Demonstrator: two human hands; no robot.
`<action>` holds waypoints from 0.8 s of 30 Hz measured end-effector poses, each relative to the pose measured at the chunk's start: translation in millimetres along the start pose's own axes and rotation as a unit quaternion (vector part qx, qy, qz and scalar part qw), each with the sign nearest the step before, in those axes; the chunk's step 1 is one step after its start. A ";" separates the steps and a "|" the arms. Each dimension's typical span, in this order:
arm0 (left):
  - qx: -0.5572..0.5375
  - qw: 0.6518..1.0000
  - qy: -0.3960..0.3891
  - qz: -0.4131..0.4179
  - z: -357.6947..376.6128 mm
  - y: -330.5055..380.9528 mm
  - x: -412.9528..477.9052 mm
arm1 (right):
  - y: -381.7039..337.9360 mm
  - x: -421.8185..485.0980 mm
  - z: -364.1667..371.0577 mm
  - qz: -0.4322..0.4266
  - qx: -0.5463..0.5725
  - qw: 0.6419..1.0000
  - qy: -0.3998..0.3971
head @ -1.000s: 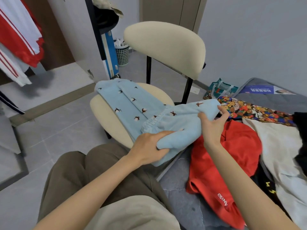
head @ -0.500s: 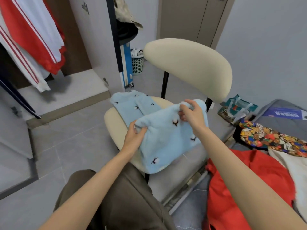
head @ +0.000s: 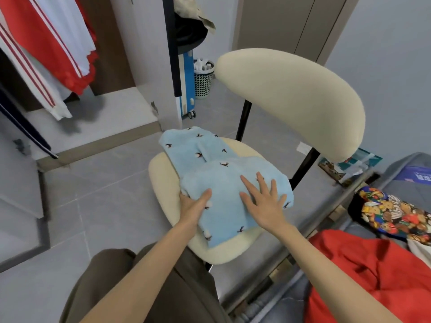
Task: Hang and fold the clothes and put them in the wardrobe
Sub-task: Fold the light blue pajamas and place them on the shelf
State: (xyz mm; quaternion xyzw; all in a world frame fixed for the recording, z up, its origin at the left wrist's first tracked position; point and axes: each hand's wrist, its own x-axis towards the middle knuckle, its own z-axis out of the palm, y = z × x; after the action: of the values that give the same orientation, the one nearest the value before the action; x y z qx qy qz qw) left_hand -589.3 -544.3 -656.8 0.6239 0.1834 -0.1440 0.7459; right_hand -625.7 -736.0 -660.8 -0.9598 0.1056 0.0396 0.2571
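The blue trousers (head: 224,183) lie on the chair seat (head: 161,180), long axis running 11 to 5 o'clock, with the unfolded end at 11 from both hands. The right hand (head: 265,203) presses flat, fingers spread. The left hand (head: 194,207) pinches the fold's 9 o'clock edge, thumb on top, and looks nearer that end.

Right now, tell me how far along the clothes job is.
Done: red-and-white garments hang in the wardrobe. In hand: the light blue garment lies folded over on the chair seat, the right hand flat on it, the left hand gripping its edge; it is not yet in the wardrobe. Left: the red garment and the patterned garment lie unfolded on the bed.
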 end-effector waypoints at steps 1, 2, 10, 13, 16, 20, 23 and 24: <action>0.015 0.999 0.012 0.026 -1.0 -4.8 1.5 | 0.6 0.1 -0.9 -0.017 -0.020 1.000 0.006; 0.044 0.997 0.025 0.053 -2.4 -8.8 2.4 | 1.2 0.1 -1.2 -0.038 -0.036 0.999 0.012; 0.426 0.863 0.145 0.230 -7.3 -17.1 -8.8 | 8.7 -1.5 13.6 -0.055 -0.032 0.996 -0.070; 0.628 0.672 0.063 0.387 -1.7 -11.6 -2.2 | 9.7 0.2 12.3 -0.068 -0.044 0.994 -0.072; 0.663 0.677 -0.037 0.316 4.8 -25.3 2.9 | 18.5 -1.7 13.4 -0.083 -0.035 0.993 -0.073; 0.652 0.725 -0.078 0.206 3.7 -38.9 12.2 | 29.0 1.9 15.1 -0.112 -0.044 0.988 -0.094; 0.648 0.732 -0.101 0.185 0.9 -31.3 12.6 | 30.0 2.7 6.9 -0.118 -0.035 0.986 -0.113; 0.651 0.729 -0.101 0.187 -0.2 -30.9 10.3 | 32.0 0.7 3.0 -0.127 -0.051 0.983 -0.118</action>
State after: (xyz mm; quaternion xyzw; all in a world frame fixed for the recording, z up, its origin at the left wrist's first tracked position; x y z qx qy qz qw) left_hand -593.9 -549.6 -688.6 0.9601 -0.1516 -0.1477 0.1825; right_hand -632.3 -761.7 -679.0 -0.9658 -0.0507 0.1251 0.2215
